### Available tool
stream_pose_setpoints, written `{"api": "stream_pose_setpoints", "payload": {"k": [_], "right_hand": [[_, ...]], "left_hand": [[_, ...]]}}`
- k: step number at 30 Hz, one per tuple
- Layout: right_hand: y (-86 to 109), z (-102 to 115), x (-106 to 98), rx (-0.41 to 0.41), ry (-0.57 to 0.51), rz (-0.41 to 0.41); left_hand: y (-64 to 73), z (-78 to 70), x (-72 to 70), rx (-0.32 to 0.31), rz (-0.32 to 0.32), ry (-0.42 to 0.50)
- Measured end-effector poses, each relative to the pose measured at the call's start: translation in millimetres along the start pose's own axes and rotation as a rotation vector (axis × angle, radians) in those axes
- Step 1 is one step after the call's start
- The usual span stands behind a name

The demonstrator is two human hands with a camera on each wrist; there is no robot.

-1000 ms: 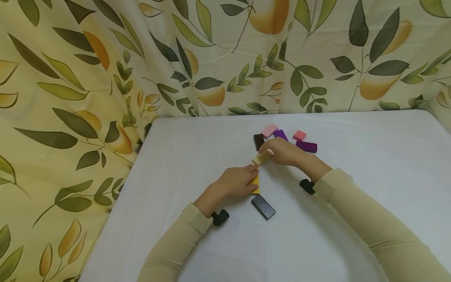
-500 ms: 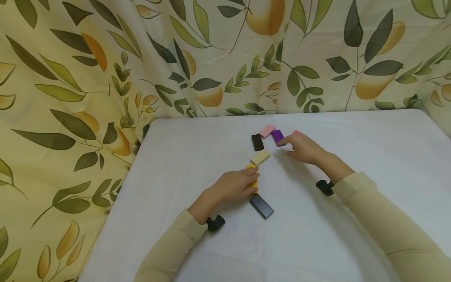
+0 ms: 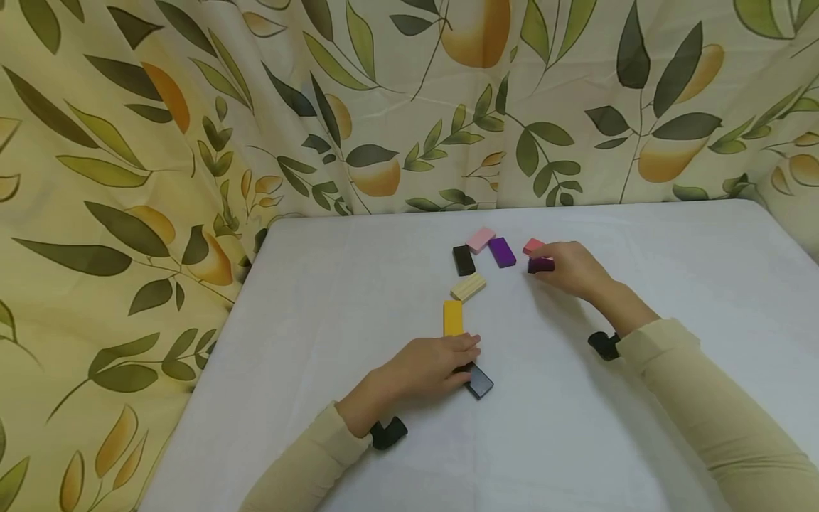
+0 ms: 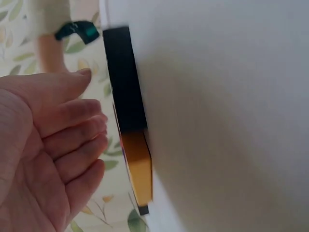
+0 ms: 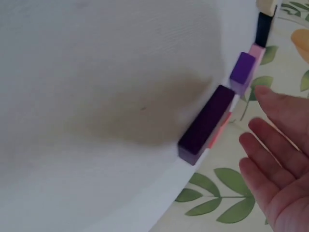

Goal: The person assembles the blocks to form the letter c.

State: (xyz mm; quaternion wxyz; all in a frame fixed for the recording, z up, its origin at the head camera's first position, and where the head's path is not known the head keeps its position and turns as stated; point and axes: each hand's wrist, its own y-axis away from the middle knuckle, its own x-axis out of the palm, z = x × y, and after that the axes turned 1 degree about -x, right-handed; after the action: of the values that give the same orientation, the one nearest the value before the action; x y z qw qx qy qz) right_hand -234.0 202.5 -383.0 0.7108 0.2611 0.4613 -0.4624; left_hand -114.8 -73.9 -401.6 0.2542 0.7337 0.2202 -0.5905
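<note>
In the head view my left hand (image 3: pixel 422 366) lies over the far end of a dark grey rectangular block (image 3: pixel 480 382). The left wrist view shows its loosely bent fingers beside that block, with nothing between them. Just beyond, a yellow block (image 3: pixel 453 316) lies flat on the table. My right hand (image 3: pixel 572 269) reaches over a dark purple block (image 3: pixel 540 265), covering its right end. Seen from the right wrist, the thumb and fingers are spread apart close to the dark purple block. A coral-pink block (image 3: pixel 534 246) sits right behind it, partly hidden.
On the white-covered table (image 3: pixel 358 284), a pale wooden block (image 3: pixel 468 287), a black block (image 3: pixel 463 260), a light pink block (image 3: pixel 480 240) and a violet block (image 3: pixel 502 252) continue a curved line from the yellow one. A leaf-and-fruit patterned curtain (image 3: pixel 256 107) hangs along the back and left.
My right hand has let go of the pale wooden block and moved right to the dark purple one. My left hand has slid from the yellow block toward me onto the dark grey one.
</note>
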Motion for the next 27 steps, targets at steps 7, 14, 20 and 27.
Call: {"api": "stream_pose_setpoints", "payload": {"k": [7,14,20,27], "right_hand": [[0.7,-9,2,0.126,0.023,-0.027],[-3.3,-16,4,0.146,0.034,0.011],[-4.8,-20,5,0.105,0.043,0.021],[-6.2,-23,4,0.047,0.049,0.052]], "left_hand": [[2.7,-13.4,0.5,0.041,0.045,-0.016],[2.6,-17.3,-2.1,0.04,0.095,-0.043],[1.5,-17.5,-1.2,0.036,0.106,-0.07],[0.0,-15.4,1.6,0.048,0.095,-0.05]]}}
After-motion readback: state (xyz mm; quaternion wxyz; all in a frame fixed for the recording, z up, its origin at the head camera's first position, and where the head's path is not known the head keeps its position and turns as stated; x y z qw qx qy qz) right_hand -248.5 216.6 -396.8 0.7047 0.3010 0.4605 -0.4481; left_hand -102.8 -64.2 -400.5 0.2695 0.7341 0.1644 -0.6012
